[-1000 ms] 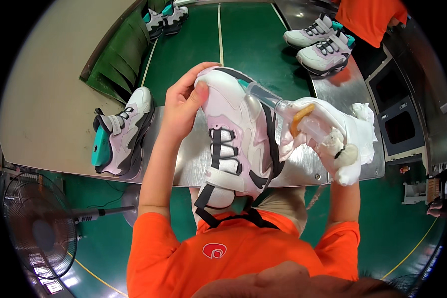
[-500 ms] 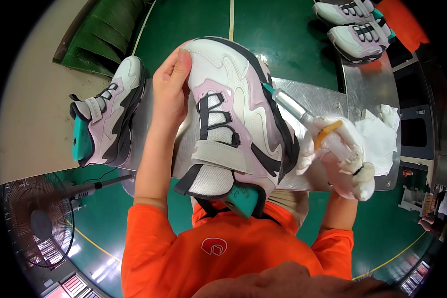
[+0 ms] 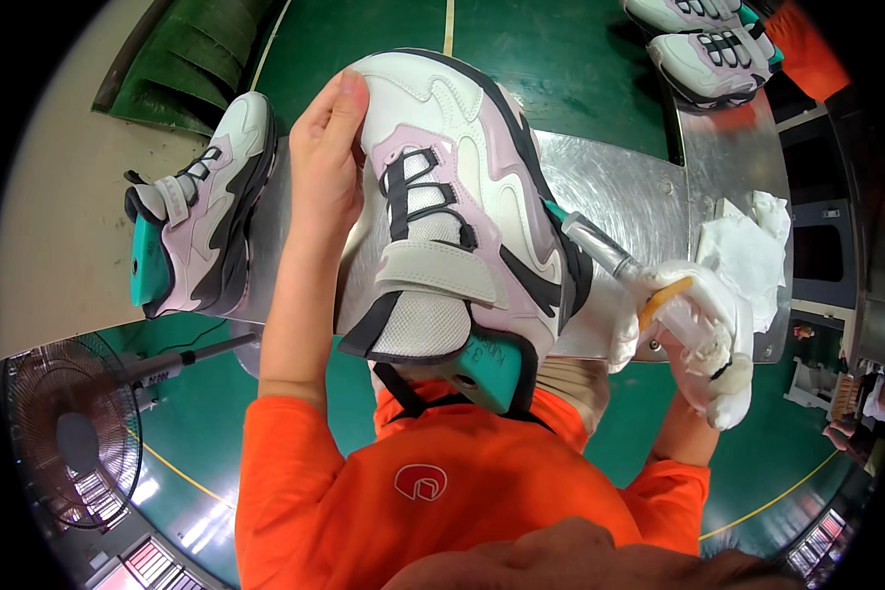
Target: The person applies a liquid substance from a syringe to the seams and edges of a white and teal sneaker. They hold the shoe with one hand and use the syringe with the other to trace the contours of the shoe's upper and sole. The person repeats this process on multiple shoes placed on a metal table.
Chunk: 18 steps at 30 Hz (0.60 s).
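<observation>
Two hands work one sneaker (image 3: 452, 211) at the centre of the frame, and it now fills more of the view than a second ago, drawn closer and turned so its toe points to the top edge and its teal heel tab to the orange shirt below. At far left, a matching sneaker (image 3: 202, 211) lies on its side at the edge of the steel worktop (image 3: 619, 182), where it lay before; a floor fan (image 3: 64, 433) sits in the lower left. The bare left hand (image 3: 326, 162) has slid higher along the shoe's left flank, fingers pressed together and flat against the white upper, the forearm running straight up from the orange sleeve. Right of centre, the clear syringe-like tube (image 3: 600, 248), earlier aimed up near the toe, now meets the shoe lower down, its teal tip at the sole edge by the black trim, which suggests the work has moved along the seam. The right hand (image 3: 698, 339), in a white glove, is closed round the tube with the wrist bent inward. Crumpled white tissue (image 3: 752, 246) rests on the worktop beyond it, and two more sneakers (image 3: 703, 44) wait at upper right.
</observation>
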Each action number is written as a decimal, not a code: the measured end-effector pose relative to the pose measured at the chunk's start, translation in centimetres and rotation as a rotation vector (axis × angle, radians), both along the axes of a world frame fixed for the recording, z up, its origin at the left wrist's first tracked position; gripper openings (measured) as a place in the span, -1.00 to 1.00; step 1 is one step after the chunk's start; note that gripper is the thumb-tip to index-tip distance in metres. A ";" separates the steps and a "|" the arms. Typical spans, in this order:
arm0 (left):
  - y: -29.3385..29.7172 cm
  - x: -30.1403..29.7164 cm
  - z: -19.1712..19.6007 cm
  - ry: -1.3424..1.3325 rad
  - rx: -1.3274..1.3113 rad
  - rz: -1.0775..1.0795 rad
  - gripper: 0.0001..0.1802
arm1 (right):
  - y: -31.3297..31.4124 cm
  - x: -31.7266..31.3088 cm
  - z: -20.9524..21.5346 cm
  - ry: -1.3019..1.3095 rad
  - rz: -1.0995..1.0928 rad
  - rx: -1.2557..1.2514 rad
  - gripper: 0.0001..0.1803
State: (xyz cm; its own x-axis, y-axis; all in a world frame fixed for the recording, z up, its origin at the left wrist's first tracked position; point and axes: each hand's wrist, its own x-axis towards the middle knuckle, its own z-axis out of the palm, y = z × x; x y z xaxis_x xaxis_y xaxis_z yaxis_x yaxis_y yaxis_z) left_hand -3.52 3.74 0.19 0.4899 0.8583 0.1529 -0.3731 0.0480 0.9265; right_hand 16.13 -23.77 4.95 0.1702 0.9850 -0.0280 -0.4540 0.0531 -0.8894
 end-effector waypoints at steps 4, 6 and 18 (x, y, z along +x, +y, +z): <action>-0.1 -0.1 -0.2 0.010 -0.026 0.008 -0.57 | -1.0 0.4 -0.8 -0.019 0.005 0.005 0.25; -0.1 -0.3 -0.3 0.012 -0.033 0.017 -0.57 | -2.4 1.1 -2.2 -0.059 -0.038 0.002 0.26; -7.2 3.5 8.6 -0.030 0.271 -0.300 -0.44 | -5.5 1.3 1.7 -0.290 -0.530 0.391 0.08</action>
State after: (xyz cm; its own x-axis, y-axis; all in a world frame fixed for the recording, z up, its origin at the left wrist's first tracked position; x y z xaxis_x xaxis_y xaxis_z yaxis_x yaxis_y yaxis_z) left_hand -0.03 -3.42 8.75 0.7046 0.6044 0.3717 -0.4066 -0.0854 0.9096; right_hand 17.48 -29.26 6.61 0.5755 0.6964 0.4288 -0.0271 0.5403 -0.8411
